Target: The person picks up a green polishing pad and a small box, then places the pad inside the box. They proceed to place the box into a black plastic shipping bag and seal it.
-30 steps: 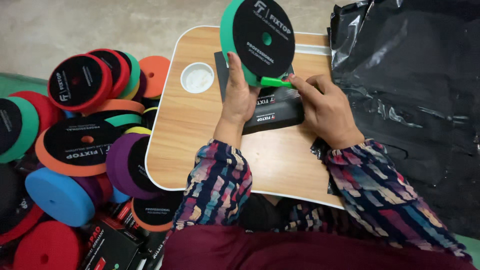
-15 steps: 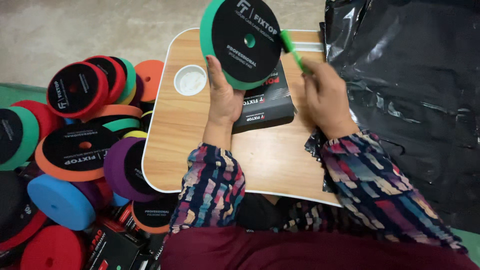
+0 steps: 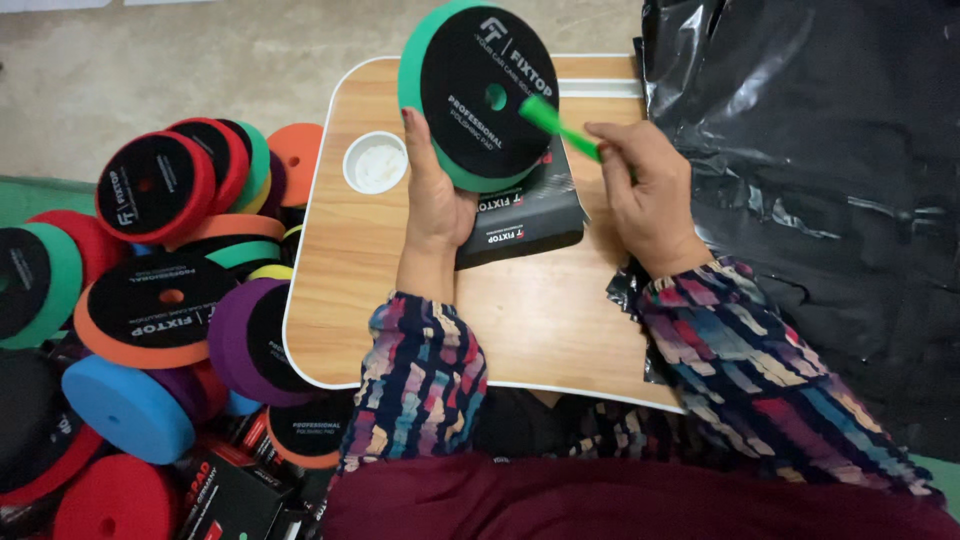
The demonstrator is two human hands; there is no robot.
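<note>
pile of pads (image 3: pixel 150 310): far left, beside the tray; round foam discs in red, orange, green, blue and purple, most with black faces, heaped on one another.
lap tray (image 3: pixel 340 290): light wood top with a white rim and a round white cup recess (image 3: pixel 376 163) near its left edge.
left hand (image 3: pixel 435 195): fingers wrapped around the lower left edge of the green pad, holding it raised and tilted.
green pad (image 3: pixel 480 90): round, green foam with a black face, lifted above the tray's far side.
black box (image 3: pixel 530 215): lying on the tray just under the pad.
green stick (image 3: pixel 558 128): tip at the pad's black face.
right hand (image 3: pixel 645 190): fingers pinched on the stick.
black plastic sheet (image 3: pixel 810 180): crumpled, far right.
</note>
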